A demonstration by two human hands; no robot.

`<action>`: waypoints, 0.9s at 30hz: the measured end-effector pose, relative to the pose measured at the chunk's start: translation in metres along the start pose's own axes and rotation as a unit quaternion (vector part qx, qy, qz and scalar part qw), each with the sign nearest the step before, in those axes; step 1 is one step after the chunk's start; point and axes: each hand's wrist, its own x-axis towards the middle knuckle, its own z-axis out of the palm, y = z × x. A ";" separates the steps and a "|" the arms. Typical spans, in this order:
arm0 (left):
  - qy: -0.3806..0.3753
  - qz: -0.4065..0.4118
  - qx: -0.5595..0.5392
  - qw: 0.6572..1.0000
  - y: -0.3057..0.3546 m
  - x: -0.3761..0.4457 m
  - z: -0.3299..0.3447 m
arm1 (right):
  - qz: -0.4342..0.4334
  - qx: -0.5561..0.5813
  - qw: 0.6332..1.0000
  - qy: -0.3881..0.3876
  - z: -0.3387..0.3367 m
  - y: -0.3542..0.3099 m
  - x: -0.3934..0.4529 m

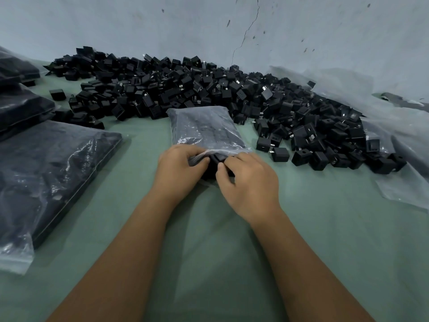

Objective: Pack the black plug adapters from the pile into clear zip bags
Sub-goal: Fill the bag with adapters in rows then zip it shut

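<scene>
Gripping the near, open end of a clear zip bag (pixel 204 126), my left hand (pixel 178 169) has its fingers curled over the plastic, the thumb lying along the bag's mouth. My right hand (pixel 249 182) sits just beside it, thumb and fingers curled onto a black plug adapter (pixel 217 159) at the mouth of the bag, so the two hands nearly touch over the opening. How far that adapter is inside I cannot tell, since my fingers cover most of it. The bag lies flat on the green table cover (pixel 209 252), its far end pointing toward the pile, and dark adapters already fill it.

Beyond the bag, the pile of loose adapters (pixel 209 89) spreads in a wide band along the pale wall (pixel 139 24), curving down to my right, where a few single adapters sit near my right hand. Loose clear plastic sheeting (pixel 399 140) lies under and beside the pile's right end. To my left, a filled bag (pixel 46 173) rests flat on the cover, with more filled bags (pixel 21 105) stacked behind it at the edge of view.
</scene>
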 end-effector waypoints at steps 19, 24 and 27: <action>0.098 0.088 0.047 0.990 0.006 -0.004 0.000 | 0.001 0.019 0.985 -0.171 0.013 -0.015 0.001; 0.094 0.164 0.090 0.978 0.010 -0.005 0.003 | 0.048 -0.038 0.976 -0.209 0.024 -0.021 0.013; 0.110 0.179 0.097 0.973 0.012 -0.006 0.004 | 0.052 -0.074 0.962 -0.259 0.025 -0.024 0.031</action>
